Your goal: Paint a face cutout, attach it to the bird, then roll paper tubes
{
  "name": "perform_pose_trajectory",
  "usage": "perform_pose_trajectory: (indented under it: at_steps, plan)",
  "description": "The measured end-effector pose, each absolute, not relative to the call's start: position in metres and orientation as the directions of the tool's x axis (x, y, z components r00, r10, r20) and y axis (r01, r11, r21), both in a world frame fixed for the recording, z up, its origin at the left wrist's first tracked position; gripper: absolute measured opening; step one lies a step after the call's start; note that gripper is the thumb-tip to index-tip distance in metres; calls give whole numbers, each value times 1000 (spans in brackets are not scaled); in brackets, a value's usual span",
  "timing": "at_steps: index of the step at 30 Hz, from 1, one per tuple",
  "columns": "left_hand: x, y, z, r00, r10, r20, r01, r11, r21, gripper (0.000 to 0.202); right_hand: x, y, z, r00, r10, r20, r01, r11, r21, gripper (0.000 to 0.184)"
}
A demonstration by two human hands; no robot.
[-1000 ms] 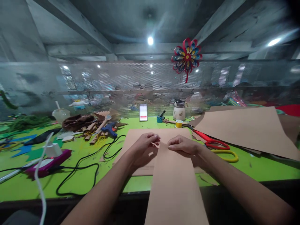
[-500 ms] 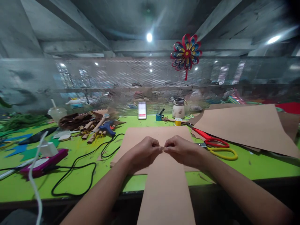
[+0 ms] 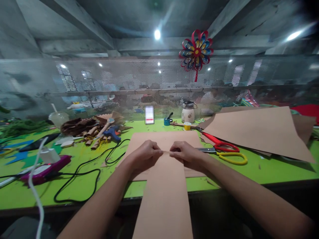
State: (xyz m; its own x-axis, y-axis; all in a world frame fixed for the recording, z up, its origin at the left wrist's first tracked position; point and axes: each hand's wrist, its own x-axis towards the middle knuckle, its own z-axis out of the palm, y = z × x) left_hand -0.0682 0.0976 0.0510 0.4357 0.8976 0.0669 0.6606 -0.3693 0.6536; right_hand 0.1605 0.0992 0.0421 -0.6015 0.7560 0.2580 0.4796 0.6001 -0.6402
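Observation:
A long strip of brown kraft paper (image 3: 164,196) runs from between my hands down over the table's front edge. My left hand (image 3: 147,153) pinches the strip's far edge on its left side. Across a small gap, my right hand (image 3: 183,152) pinches the same edge on the right. Both hands rest over a stack of brown paper sheets (image 3: 142,138) lying on the green table. To the right of my right hand lie scissors with yellow handles (image 3: 233,158) and scissors with red handles (image 3: 225,146).
Large brown paper sheets (image 3: 256,132) lie at right. At left are a glue gun (image 3: 112,132), paper rolls (image 3: 96,141), black cable (image 3: 77,177) and a purple power strip (image 3: 51,169). Behind stand a phone (image 3: 149,115), teal cup (image 3: 167,121), yellow spool (image 3: 187,126) and kettle (image 3: 188,113).
The view has shifted slightly. Both hands, with the paper strip, have moved a little to the left over the stack, and the gap between the fingertips has widened.

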Motion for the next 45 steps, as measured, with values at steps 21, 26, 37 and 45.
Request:
perform_pose_trajectory:
  at_steps: [21, 26, 37, 45]
  plan:
    - [-61, 99, 44, 502, 853, 143, 643, -478, 599, 20, 158, 113, 28, -610, 745, 269, 556, 645, -525, 12]
    - [-53, 102, 37, 509, 841, 184, 634, -511, 581, 22, 156, 110, 30, -658, 706, 263, 537, 685, -493, 16]
    - [-52, 104, 31, 536, 809, 242, 633, -575, 519, 17, 153, 113, 24, -679, 655, 333, 531, 751, -393, 7]
    - [-56, 101, 35, 574, 779, 252, 625, -616, 479, 9, 159, 109, 24, -684, 658, 313, 533, 745, -401, 2]
